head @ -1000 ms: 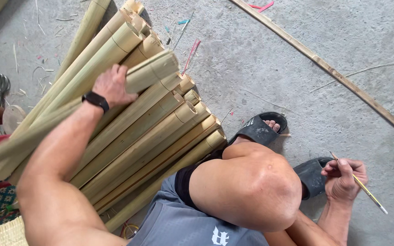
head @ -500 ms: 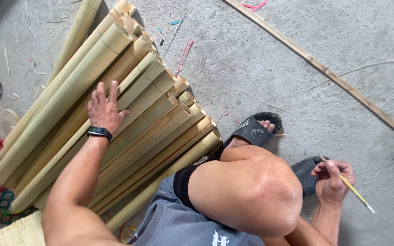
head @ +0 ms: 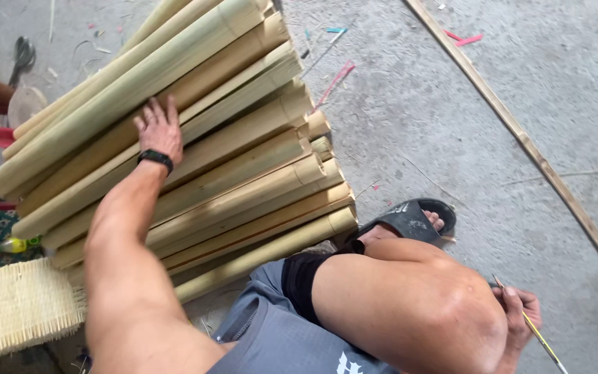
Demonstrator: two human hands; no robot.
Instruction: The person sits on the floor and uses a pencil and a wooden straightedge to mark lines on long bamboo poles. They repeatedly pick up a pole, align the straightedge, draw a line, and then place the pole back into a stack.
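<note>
Left hand (head: pixel 159 130) lies flat, fingers spread and gripping nothing, on a stack of split bamboo lengths (head: pixel 195 149); none is lifted out. Right hand (head: pixel 517 315), beyond the raised knee, pinches a thin yellow stick (head: pixel 540 337). Beyond it lies a long bamboo strip (head: pixel 520 131); a woven mat (head: pixel 15 308) sits near the left elbow.

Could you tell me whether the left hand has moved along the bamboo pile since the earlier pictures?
Yes. The left hand has slid down the bamboo poles, away from their cut ends toward the person's body.
</note>
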